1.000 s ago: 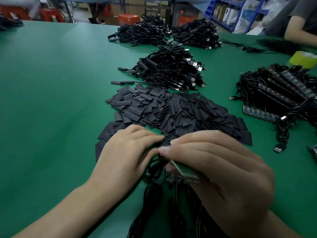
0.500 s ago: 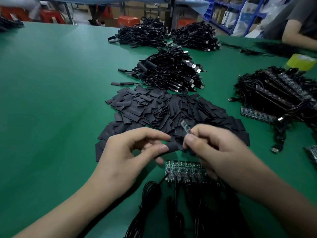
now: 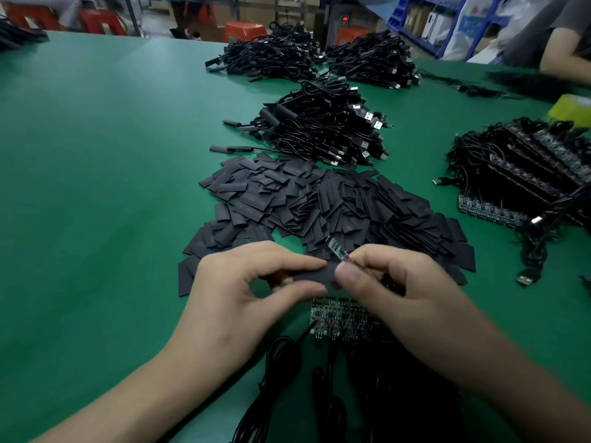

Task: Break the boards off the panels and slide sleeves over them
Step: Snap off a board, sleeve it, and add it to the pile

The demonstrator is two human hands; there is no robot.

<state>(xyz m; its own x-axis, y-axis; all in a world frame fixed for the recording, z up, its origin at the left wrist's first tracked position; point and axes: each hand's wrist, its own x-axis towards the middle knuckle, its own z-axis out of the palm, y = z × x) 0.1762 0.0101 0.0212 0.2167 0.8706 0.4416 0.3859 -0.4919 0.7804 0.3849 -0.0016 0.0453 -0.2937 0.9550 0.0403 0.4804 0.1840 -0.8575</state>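
My left hand (image 3: 252,289) pinches a flat black sleeve (image 3: 315,277) between thumb and forefinger. My right hand (image 3: 396,282) holds a small green board (image 3: 337,250) by its wired end, the board tilted up and left just above the sleeve's right end. Below both hands lies a panel of joined boards (image 3: 335,318) with black cables (image 3: 281,372) trailing toward me. A large heap of loose black sleeves (image 3: 319,203) lies right behind my hands.
Piles of black USB cables (image 3: 323,129) sit further back on the green table (image 3: 96,187). At the right is a stack of wired panels (image 3: 527,174). A yellow-green tape roll (image 3: 572,108) and another person's arm (image 3: 563,63) are at the far right.
My right hand broke one board off the panel and lifted it up, uncovering the panel. My left hand picked up a sleeve. In the last half second both hands hardly moved.
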